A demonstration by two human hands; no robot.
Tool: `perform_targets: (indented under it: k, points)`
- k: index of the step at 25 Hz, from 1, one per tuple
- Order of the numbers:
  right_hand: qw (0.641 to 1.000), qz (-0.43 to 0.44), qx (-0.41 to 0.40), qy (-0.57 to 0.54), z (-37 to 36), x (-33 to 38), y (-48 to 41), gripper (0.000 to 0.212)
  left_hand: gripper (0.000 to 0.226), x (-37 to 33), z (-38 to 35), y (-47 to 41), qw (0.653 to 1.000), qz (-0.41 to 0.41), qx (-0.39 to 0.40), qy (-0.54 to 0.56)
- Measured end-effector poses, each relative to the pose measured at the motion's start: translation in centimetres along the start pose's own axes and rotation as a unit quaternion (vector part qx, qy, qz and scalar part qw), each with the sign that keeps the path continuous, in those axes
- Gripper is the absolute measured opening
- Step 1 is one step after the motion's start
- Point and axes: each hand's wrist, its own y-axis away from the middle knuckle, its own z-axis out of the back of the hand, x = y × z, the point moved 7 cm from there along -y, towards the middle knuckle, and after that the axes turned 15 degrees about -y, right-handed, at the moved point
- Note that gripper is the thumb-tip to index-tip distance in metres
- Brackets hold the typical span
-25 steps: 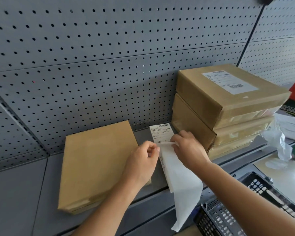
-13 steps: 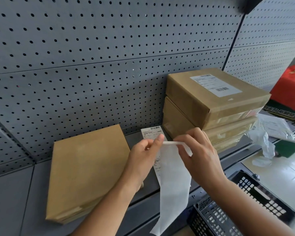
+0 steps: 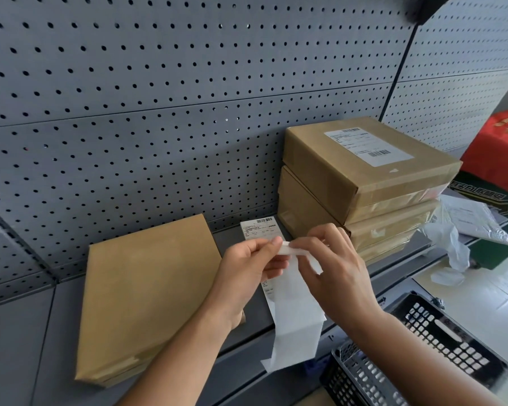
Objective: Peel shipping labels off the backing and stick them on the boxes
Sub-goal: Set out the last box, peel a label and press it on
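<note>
A flat brown box with a bare top lies on the grey shelf at the left. At the right stands a stack of three brown boxes; the top one carries a white shipping label. Between them a strip of printed labels rests on the shelf. My left hand and my right hand pinch the folded top edge of the white backing strip, which hangs down over the shelf's front edge. Whether a label is lifting off it I cannot tell.
A grey pegboard wall rises behind the shelf. A black and grey plastic basket sits below at the lower right. Crumpled white backing paper and a plastic mailer lie on the floor at the right, beside red cartons.
Both hands have lifted the strip's top edge off the shelf and drawn together in front of me. The view has shifted right and down a little.
</note>
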Motion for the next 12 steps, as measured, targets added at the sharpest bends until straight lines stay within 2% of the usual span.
perform_targets:
  k: [5, 12]
  points:
    - [0.992, -0.045, 0.069, -0.090, 0.2, -0.6, 0.0, 0.030, 0.015, 0.8, 0.3, -0.3, 1.000, 0.007, -0.022, 0.005]
    - [0.984, -0.091, 0.139, -0.069, -0.5, -2.6, -1.1, 0.037, 0.017, 0.7, 0.5, -0.3, 0.999, -0.029, -0.027, -0.019]
